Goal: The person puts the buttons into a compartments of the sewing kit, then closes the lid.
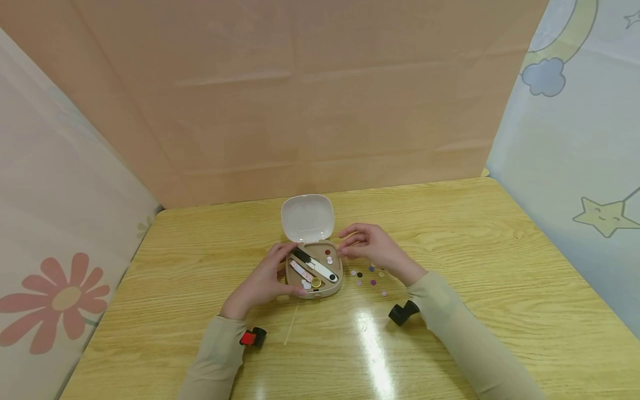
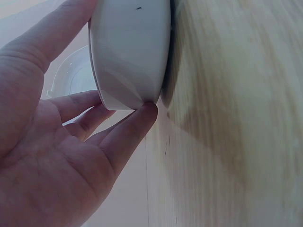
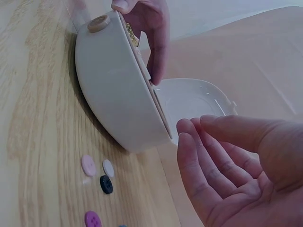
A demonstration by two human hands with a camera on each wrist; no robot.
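An open sewing box (image 1: 327, 289) with a beige inside stands on the table, its white lid (image 1: 307, 218) raised at the back. My left hand (image 1: 265, 279) grips its left side, thumb at the front and fingers at the far corner. Inside lie a white tool with a black end (image 1: 324, 270), a pink-and-white strip (image 1: 301, 271), a gold ring (image 1: 316, 283), white discs (image 1: 306, 284), a red button (image 1: 327, 252) and pale buttons (image 1: 329, 260). My right hand (image 3: 236, 165) hovers at the box's right rim, thumb close to bent fingertips; whether something small is between them is hidden.
Several loose buttons lie right of the box, including a black button (image 3: 106, 184), a pink button (image 3: 88, 165) and a purple button (image 3: 93, 219). A thin pale strand (image 1: 291, 325) lies in front of the box. Behind the table (image 1: 200, 266) hangs an orange-brown cloth (image 1: 300, 111).
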